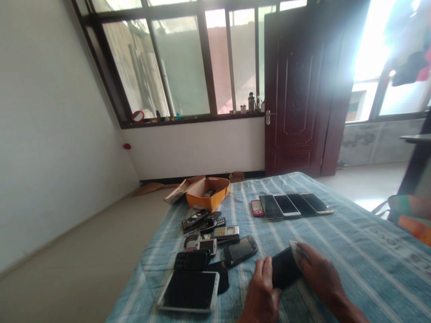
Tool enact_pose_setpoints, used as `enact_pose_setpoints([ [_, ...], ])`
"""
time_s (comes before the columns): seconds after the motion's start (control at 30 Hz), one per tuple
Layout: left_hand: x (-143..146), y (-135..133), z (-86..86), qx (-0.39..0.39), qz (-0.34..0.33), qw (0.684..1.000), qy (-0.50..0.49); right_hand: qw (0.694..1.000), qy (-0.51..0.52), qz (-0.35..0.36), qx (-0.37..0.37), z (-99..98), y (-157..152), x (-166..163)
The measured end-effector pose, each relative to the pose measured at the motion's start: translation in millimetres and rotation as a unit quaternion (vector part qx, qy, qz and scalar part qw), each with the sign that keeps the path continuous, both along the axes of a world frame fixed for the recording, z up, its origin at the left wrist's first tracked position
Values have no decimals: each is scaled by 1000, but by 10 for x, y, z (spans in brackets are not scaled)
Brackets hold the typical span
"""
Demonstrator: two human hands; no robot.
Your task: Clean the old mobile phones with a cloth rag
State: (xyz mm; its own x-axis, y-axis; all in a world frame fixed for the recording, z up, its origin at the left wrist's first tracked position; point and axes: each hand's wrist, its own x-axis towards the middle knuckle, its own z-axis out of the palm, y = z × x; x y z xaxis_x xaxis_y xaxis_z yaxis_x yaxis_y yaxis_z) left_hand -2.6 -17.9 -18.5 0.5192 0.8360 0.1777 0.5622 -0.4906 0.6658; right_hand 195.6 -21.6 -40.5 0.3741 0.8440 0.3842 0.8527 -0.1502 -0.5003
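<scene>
Between my two hands is a dark smartphone, tilted above the striped cloth. My left hand grips its left side with the fingers wrapped round the edge. At the upper right of the phone, my right hand presses a small white cloth or tissue against it, fingers closed. Just left of my hands lies a black touchscreen phone. A white-framed tablet-like phone rests at the front left, partly over a black rounded item.
Several old keypad phones are heaped at the left of the blue striped cloth. Behind them stands an opened orange box. A small red phone and a row of larger phones lie at the far side. A dark red door stands beyond.
</scene>
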Motion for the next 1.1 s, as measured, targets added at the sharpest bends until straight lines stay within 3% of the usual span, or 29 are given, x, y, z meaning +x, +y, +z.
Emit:
enact_pose_setpoints([
  [0.27,4,-2,35,2,-12,1000,12,984,45,52,165,-24,53,3],
  [0.53,21,26,-26,26,-16,999,12,943,-68,141,294,110,26,-62],
  [0.67,46,54,-101,43,-27,998,-32,914,-145,227,303,219,-44,-273],
  [0.77,65,67,-155,45,0,998,-53,904,-162,251,306,244,-80,-421],
  [1.1,-17,20,-69,49,-22,998,-29,933,-188,173,254,167,-1,-147],
])
